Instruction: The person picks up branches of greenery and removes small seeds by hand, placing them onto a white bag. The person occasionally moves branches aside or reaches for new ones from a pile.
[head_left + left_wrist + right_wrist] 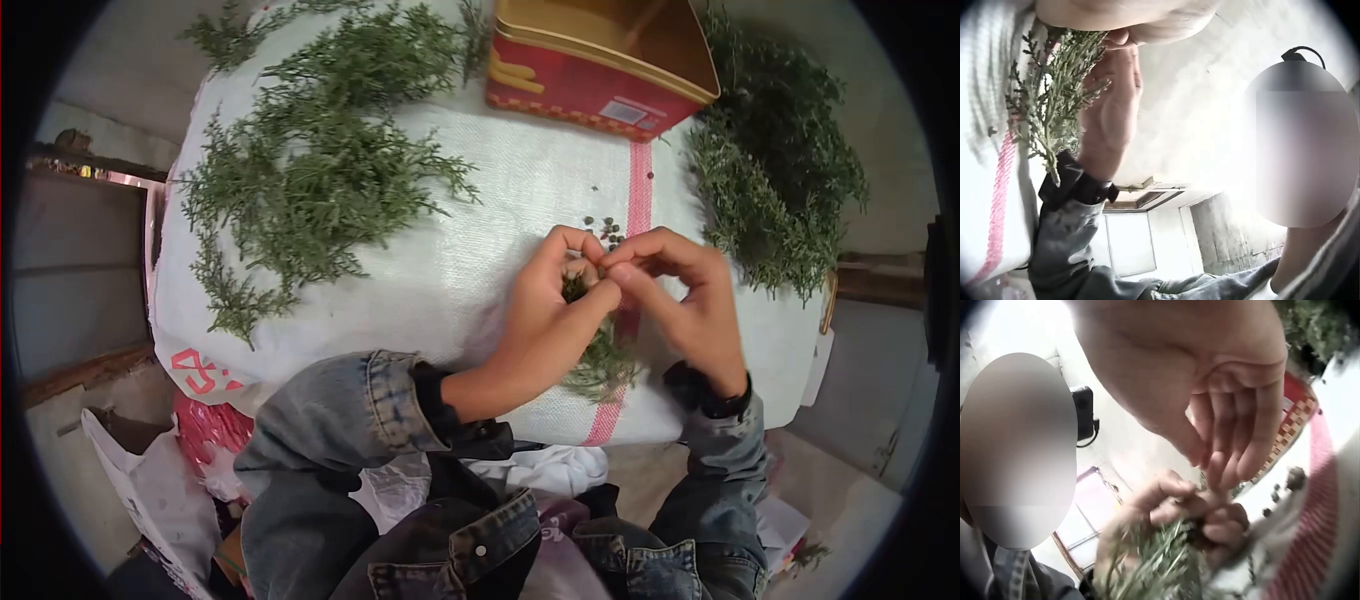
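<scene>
My left hand (560, 300) grips a green conifer sprig (600, 355) over the white woven sack (480, 200) that covers the table. The sprig (1047, 106) hangs down from that hand in the left wrist view. My right hand (665, 275) meets the left at the sprig's top, fingertips (1222, 472) curled and pinching at it. In the right wrist view the left hand (1179, 512) holds the sprig (1160, 562) just below those fingers. A few small dark berries (605, 228) lie on the sack just beyond the hands.
A red and gold tin (600, 60) stands open at the far edge. A heap of green sprigs (320, 170) lies far left, another heap (775, 170) far right. A red stripe (635, 190) runs down the sack. White bags (150, 480) sit below the table's left side.
</scene>
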